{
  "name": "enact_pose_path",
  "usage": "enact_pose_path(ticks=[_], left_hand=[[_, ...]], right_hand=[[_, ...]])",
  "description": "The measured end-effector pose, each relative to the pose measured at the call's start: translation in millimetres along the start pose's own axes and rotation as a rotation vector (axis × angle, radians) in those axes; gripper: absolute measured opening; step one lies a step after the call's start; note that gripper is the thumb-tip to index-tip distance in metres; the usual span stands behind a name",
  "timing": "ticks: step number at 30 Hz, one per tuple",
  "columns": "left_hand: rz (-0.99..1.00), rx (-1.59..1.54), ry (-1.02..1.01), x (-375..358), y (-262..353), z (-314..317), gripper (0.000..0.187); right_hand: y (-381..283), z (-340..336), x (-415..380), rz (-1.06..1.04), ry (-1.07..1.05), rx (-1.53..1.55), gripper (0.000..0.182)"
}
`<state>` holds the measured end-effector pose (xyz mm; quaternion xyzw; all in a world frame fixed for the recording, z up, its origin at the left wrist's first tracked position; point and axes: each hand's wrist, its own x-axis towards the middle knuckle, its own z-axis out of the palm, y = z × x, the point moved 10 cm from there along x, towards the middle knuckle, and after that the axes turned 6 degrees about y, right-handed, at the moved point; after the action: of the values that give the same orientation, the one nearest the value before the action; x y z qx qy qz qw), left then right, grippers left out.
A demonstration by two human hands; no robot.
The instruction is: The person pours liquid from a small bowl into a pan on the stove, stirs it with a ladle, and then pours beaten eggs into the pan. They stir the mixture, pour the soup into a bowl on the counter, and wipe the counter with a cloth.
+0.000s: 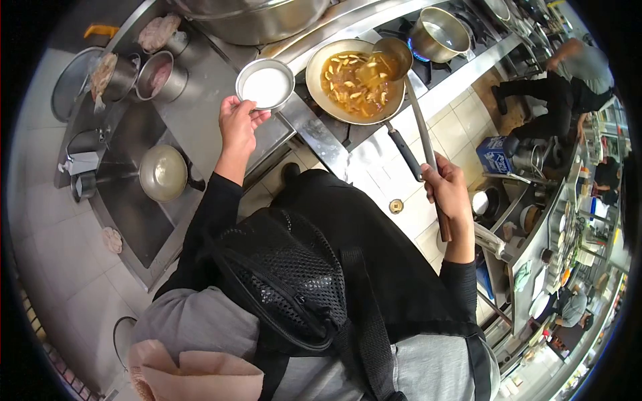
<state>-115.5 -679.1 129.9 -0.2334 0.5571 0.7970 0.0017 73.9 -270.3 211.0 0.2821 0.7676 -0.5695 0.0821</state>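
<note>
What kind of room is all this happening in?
It looks like a restaurant kitchen. A pot sits over a blue flame, a pan of brown, saucy food is on the stove, and other people are standing near long counters full of dishes.

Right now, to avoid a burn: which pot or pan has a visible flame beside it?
The steel pot right of the filled frying pan; a blue flame shows at that pot's edge and at no other.

Saucepan [441, 37] over blue flame [416, 50]; blue box [494, 156] near co-worker [580, 70]; large pot [251, 20].
</note>
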Motion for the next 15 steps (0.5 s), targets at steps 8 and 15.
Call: enact_pose_path(ticks=[8, 15], left_hand=[[0.026, 0.061, -0.089, 15, 12, 27, 0.028], [0.023, 0.114, -0.151, 32, 13, 74, 0.032]], right_hand=[[21, 9, 55, -0.383, 0.163, -0.39, 0.039], [87, 83, 44, 0.158, -0.299, 0.365, 0.014]])
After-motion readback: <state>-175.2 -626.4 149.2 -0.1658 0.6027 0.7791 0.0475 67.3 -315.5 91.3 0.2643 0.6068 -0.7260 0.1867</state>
